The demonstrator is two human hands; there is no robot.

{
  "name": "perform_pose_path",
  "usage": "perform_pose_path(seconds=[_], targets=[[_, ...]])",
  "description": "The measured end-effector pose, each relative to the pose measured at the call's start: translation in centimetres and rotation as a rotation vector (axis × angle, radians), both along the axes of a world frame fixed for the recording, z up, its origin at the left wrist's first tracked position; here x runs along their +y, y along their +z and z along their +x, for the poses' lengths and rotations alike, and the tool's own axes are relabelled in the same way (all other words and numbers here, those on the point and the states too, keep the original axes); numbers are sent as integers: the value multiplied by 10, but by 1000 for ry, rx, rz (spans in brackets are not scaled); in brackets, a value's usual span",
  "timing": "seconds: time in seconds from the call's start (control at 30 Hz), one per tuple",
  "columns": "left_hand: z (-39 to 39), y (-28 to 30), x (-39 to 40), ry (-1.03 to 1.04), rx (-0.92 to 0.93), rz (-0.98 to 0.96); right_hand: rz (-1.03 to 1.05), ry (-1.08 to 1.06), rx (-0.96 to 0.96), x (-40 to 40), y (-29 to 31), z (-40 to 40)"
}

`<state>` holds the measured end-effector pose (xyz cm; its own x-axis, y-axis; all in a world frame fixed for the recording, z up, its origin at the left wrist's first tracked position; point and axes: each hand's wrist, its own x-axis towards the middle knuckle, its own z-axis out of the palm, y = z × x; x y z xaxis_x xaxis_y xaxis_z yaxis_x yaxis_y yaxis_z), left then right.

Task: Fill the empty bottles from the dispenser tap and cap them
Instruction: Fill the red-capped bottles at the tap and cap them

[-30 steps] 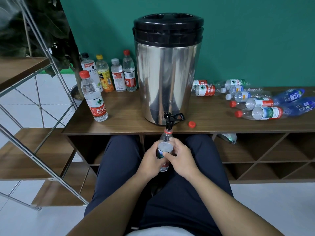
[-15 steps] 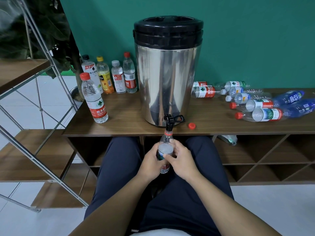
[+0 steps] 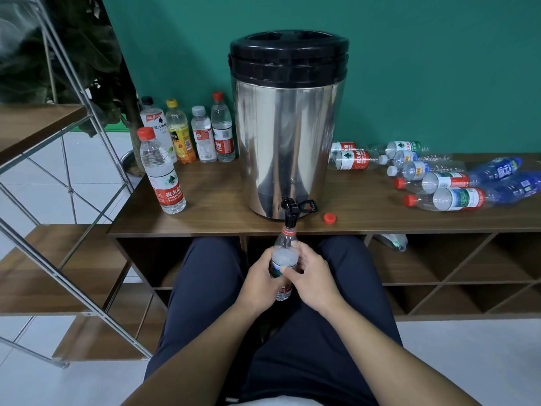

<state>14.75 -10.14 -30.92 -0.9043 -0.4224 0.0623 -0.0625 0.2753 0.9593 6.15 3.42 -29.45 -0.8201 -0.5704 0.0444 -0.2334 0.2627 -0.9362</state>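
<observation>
Head view: left hand (image 3: 257,279) and right hand (image 3: 314,278) both wrapped around the bottle (image 3: 283,260), fingers curled on its label. Bottle near upright, long axis vertical, open neck up, right under the black tap (image 3: 290,213) of the steel dispenser (image 3: 288,136). Red cap (image 3: 330,218) loose on the wooden table (image 3: 205,212), just beside the dispenser. Green wall behind.

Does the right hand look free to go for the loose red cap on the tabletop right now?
Probably not yet: the right hand and left hand both grip the bottle under the tap. The path up to the red cap looks unobstructed.
</observation>
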Motion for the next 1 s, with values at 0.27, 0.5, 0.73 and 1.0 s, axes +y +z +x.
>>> perform_pose_path(seconds=[0.27, 0.5, 0.73, 1.0], targets=[[1, 1, 1, 9, -2, 9, -1, -3, 3, 1, 1, 0], [1, 1, 1, 13, -1, -14, 0, 11, -8, 0, 1, 0], [0, -1, 1, 14, -9, -21, 7, 1, -6, 0, -1, -1], [-2, -2, 1, 22, -21, -45, -1, -2, -3, -1, -2, -2]])
